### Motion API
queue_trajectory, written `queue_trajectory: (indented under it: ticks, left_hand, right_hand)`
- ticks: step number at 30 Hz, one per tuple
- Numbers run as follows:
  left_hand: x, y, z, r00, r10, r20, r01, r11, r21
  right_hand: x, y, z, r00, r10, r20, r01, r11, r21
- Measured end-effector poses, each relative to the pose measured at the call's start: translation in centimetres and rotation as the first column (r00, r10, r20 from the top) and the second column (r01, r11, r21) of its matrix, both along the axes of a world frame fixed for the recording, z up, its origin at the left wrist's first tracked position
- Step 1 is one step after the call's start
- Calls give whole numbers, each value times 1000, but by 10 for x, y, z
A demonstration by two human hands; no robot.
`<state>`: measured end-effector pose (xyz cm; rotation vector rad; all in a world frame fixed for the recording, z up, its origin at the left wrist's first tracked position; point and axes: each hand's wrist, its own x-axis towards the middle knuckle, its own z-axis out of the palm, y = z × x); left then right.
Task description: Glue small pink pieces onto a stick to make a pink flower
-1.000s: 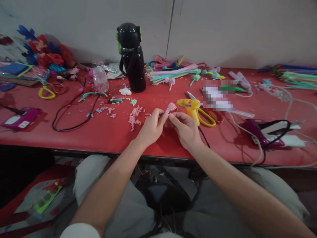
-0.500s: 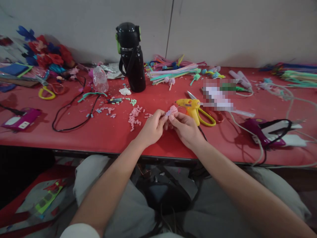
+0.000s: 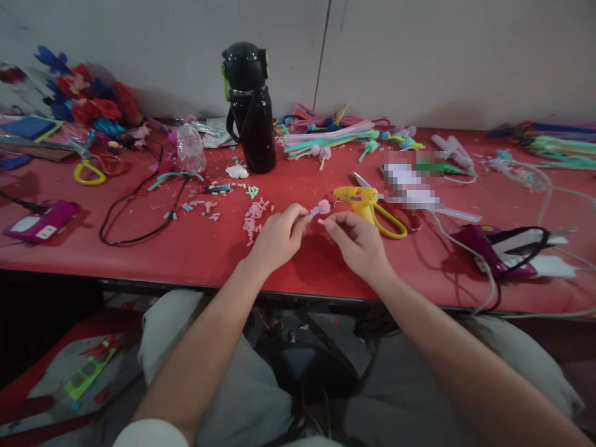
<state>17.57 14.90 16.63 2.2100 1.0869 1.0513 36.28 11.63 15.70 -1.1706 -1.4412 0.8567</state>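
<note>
Between thumb and fingers, my left hand (image 3: 280, 237) pinches a small pink and lilac fuzzy piece (image 3: 321, 208), whose pink end points up and right. Just to its right, my right hand (image 3: 357, 243) holds a tiny pink bit (image 3: 321, 221) at its fingertips, close to the fuzzy piece. A yellow glue gun (image 3: 356, 197) lies behind my right hand, next to yellow-handled scissors (image 3: 390, 222). Left of my left hand is a scattered pile of short pink pieces (image 3: 254, 217) on the red table (image 3: 209, 251).
A black bottle (image 3: 254, 124) stands at the back, with pipe cleaners (image 3: 326, 139) beside it. Purple power strips (image 3: 44, 220) lie at both sides, with cables. At the left are a clear plastic bottle (image 3: 190, 149), more scissors (image 3: 89, 174) and red and blue flowers (image 3: 105, 108).
My right hand has come off the fuzzy piece and moved slightly right, with a tiny pink bit now visible at its fingertips. My left hand still holds the fuzzy piece.
</note>
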Motion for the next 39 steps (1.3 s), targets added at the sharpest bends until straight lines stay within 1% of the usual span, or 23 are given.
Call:
queue_trajectory:
  ticks: [3, 5, 10, 14, 19, 25, 32, 39]
  left_hand:
    - [-3, 1, -1, 990, 106, -93, -96, 989, 109]
    - [-4, 2, -3, 985, 131, -113, -116, 984, 133]
    - [-1, 2, -5, 986, 113, -125, -99, 989, 114]
    - [0, 2, -5, 985, 103, -139, -90, 991, 97]
    - [0, 2, -4, 985, 90, -144, -81, 994, 67]
    - [0, 2, -4, 986, 78, -148, -68, 995, 72]
    - [-1, 3, -5, 985, 68, -159, -59, 996, 65]
    - [-1, 2, -4, 986, 57, -156, -50, 997, 53]
  right_hand:
    - [6, 1, 3, 997, -54, 49, 54, 998, 8]
    - [8, 3, 4, 994, -85, 68, 84, 996, 18]
    - [7, 6, 2, 983, -141, 117, 135, 989, 53]
    - [4, 7, 0, 982, -120, 143, 111, 991, 69]
    - [4, 9, -2, 974, -138, 180, 123, 988, 95]
    - [5, 12, -5, 966, -156, 208, 133, 984, 119]
    - [6, 13, -5, 960, -166, 223, 145, 983, 110]
    - [5, 12, -5, 963, -175, 203, 157, 982, 101]
